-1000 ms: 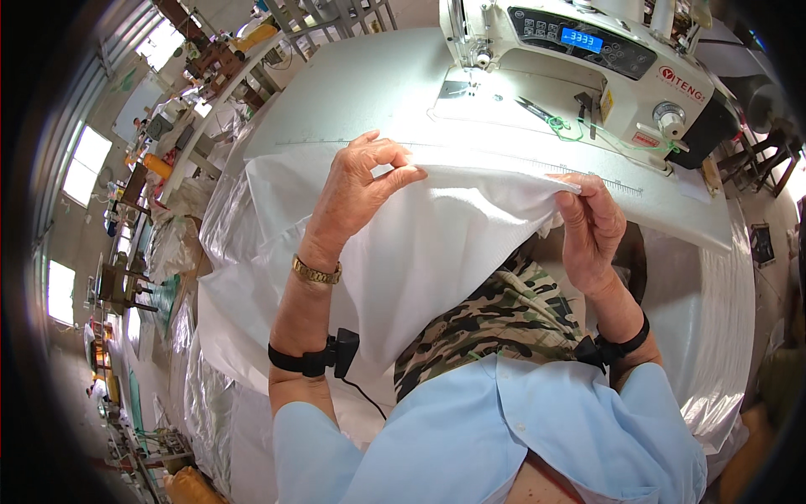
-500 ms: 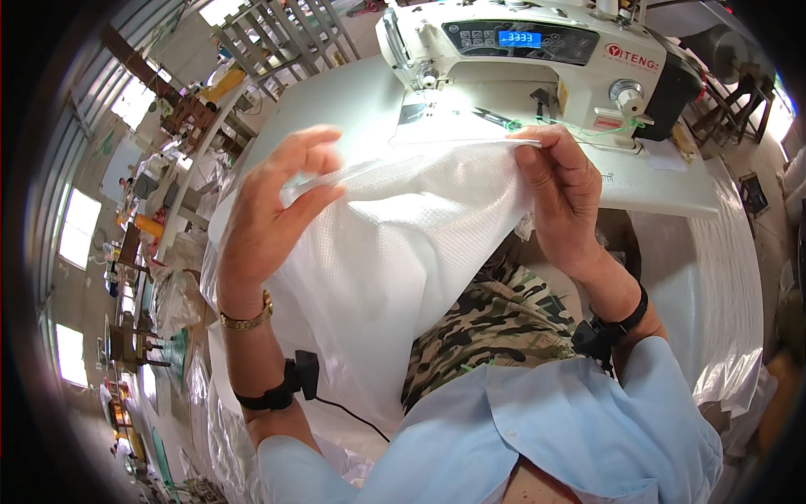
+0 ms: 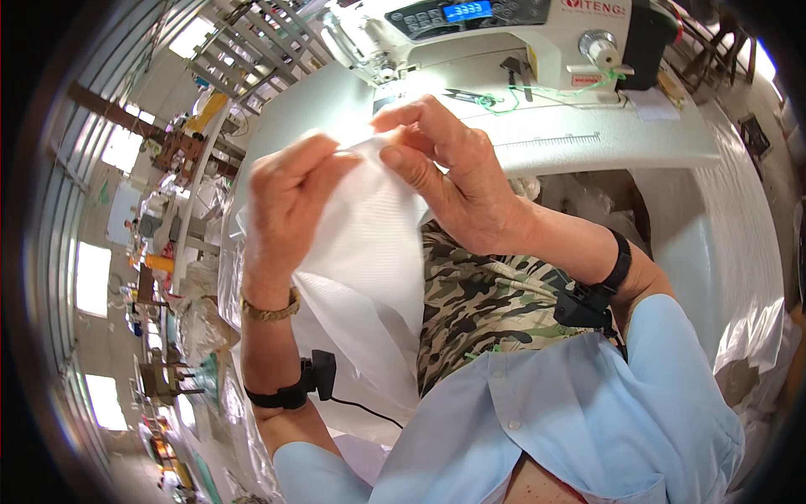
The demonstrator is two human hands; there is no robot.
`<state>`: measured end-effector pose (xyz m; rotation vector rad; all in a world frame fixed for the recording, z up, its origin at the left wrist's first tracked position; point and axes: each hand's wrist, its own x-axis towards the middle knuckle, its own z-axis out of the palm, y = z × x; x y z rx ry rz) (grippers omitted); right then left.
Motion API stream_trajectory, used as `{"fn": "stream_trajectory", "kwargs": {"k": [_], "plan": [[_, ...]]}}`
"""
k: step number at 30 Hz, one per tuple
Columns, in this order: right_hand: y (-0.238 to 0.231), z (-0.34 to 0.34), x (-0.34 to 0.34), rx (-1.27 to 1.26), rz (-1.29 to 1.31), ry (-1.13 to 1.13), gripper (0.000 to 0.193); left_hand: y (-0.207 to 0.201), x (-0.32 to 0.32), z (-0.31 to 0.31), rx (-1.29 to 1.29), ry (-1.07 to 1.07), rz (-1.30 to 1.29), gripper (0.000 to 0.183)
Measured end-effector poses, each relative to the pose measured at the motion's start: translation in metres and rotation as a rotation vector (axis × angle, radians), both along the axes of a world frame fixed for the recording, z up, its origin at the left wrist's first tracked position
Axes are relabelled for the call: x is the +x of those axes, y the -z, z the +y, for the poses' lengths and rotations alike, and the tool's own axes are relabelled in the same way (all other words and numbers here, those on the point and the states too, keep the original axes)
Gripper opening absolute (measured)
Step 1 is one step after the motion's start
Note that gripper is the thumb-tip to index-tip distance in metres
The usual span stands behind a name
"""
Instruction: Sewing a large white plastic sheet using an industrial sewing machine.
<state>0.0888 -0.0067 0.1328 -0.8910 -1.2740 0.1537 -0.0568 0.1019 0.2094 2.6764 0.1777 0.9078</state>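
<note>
Two bare hands meet at the top of a white woven plastic sheet [image 3: 365, 244], raised over the lap in front of the light grey sewing table [image 3: 646, 151]. Fine ribbing runs across its upper part, where strong light nearly bleaches the surface; lower down it falls in soft, slanting folds with greyish shadows, narrow at the top and wider below. One side drops almost straight beside the green, brown and black camouflage trousers [image 3: 487, 307].

The right hand [image 3: 445, 160] pinches the sheet's upper edge between thumb and curled fingers. The left hand [image 3: 298, 189] is close beside it, thumb and fingers drawn narrow at the same edge; blur hides whether it grips, so I cannot tell. A gold-coloured metal bracelet [image 3: 270, 307] circles the left wrist.

Beyond the hands stands a white sewing machine [image 3: 554, 46] with a dark control panel. Small dark snips [image 3: 462, 95] lie near its base, beside a loose bright green thread [image 3: 510, 110].
</note>
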Motion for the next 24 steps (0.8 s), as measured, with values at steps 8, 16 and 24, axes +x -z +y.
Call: {"fn": "stream_trajectory", "kwargs": {"k": [8, 16, 24], "plan": [[0.077, -0.004, -0.018, -0.306, 0.125, -0.181, 0.020, -0.002, -0.032, 0.032, 0.052, -0.138, -0.105, 0.024], [0.110, 0.040, -0.050, -0.363, 0.284, -0.628, 0.041, -0.004, -0.038, 0.033, 0.042, -0.210, -0.095, 0.024], [0.106, 0.006, -0.061, -0.420, 0.283, -0.506, 0.019, 0.006, -0.056, 0.053, 0.050, -0.274, -0.163, 0.022]]}}
